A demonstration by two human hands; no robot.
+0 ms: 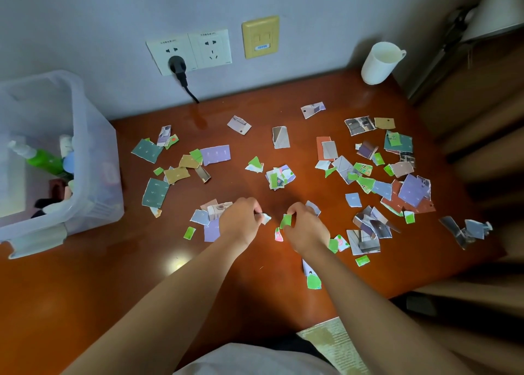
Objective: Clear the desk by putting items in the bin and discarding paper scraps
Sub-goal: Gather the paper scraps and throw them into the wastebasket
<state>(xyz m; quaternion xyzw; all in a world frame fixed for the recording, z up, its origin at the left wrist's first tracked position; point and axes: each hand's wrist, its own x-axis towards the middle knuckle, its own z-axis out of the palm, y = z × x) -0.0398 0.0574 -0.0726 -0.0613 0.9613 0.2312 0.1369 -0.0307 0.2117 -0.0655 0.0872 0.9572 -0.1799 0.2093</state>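
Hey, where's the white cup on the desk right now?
The white cup stands at the desk's far right corner, against the wall, right of the yellow wall plate and beyond the paper scraps.

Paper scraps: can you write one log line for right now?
left hand: pinching pale scrap | right hand: pinching green scrap | desk: scraps scattered

Both hands [241, 218] [304, 227] pinched, forearms extended.
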